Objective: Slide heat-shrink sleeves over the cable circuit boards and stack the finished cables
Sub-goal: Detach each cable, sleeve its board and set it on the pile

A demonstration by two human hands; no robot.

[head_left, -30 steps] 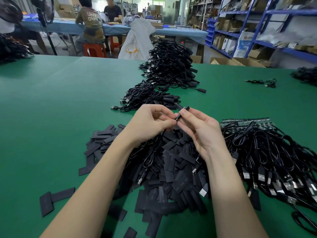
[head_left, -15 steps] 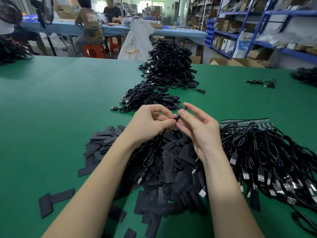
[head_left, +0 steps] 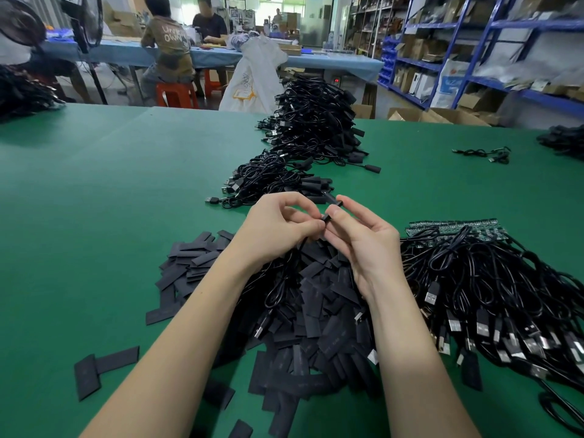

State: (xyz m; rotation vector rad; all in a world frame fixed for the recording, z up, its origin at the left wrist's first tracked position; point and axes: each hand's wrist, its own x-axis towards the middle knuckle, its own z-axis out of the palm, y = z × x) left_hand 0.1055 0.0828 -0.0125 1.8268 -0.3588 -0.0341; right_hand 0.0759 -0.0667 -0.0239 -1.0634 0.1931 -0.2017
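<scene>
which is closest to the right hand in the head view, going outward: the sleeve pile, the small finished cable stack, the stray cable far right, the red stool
From the right hand:
1. sleeve pile, directly beneath it
2. small finished cable stack, just beyond, slightly left
3. stray cable, far right on the table
4. red stool, past the table's far edge, left

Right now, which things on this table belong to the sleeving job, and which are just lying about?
Job:
- left hand and right hand, pinching one sleeve on a cable
- loose sleeves
- unsleeved cables
- finished cables

Lying about:
- stray cable far right
- white bag
- fan
</scene>
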